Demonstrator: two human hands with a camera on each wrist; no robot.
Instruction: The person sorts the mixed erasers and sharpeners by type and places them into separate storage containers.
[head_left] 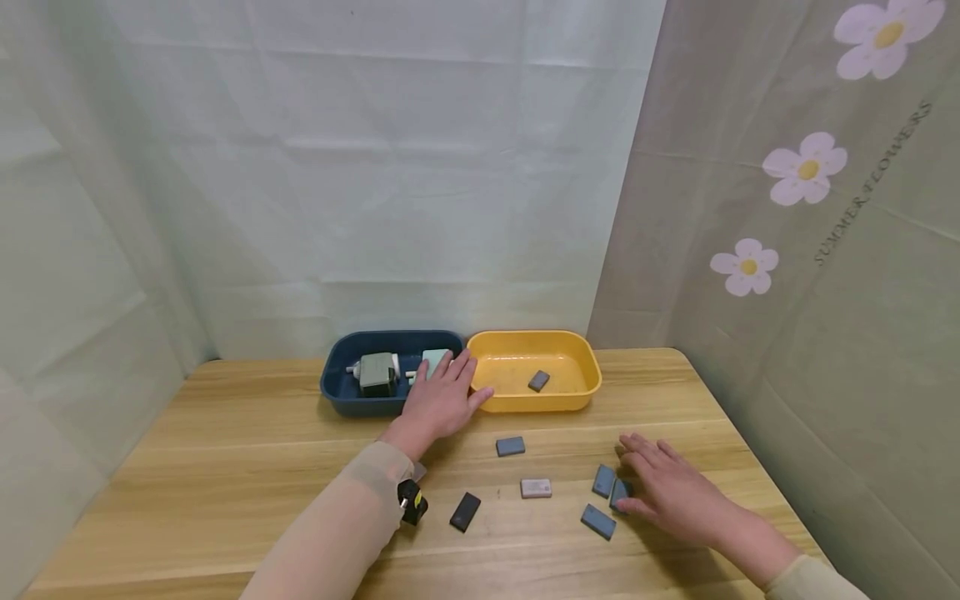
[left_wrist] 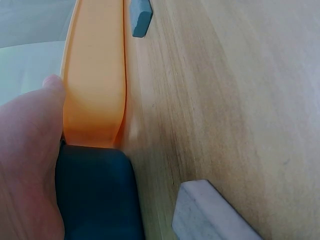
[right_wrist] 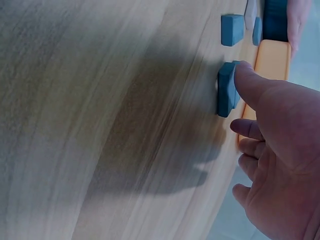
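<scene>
My left hand (head_left: 442, 400) reaches over the right end of a navy basin (head_left: 352, 408), fingers spread fairly straight. Its fingertips overlap a mint-green boxy object (head_left: 435, 358) in the head view. Beside that lies a dark grey-green boxy object (head_left: 377, 375) with light parts sticking out. The right hand (head_left: 675, 492) hovers at the table's right side, fingers loosely bent and holding nothing. Near its thumb are blue rectangular blocks: one partly covered by the hand (head_left: 621, 495), another against it (head_left: 603, 481), and a third (head_left: 598, 522) closer to me.
A yellow basin (head_left: 588, 392) touches the navy one and holds a small grey block (head_left: 538, 381). On the wooden table (head_left: 225, 467) lie a blue block (head_left: 511, 446), a pale pinkish block (head_left: 536, 488) and a black block (head_left: 465, 512). Another pale block (left_wrist: 210, 215) sits below the left wrist.
</scene>
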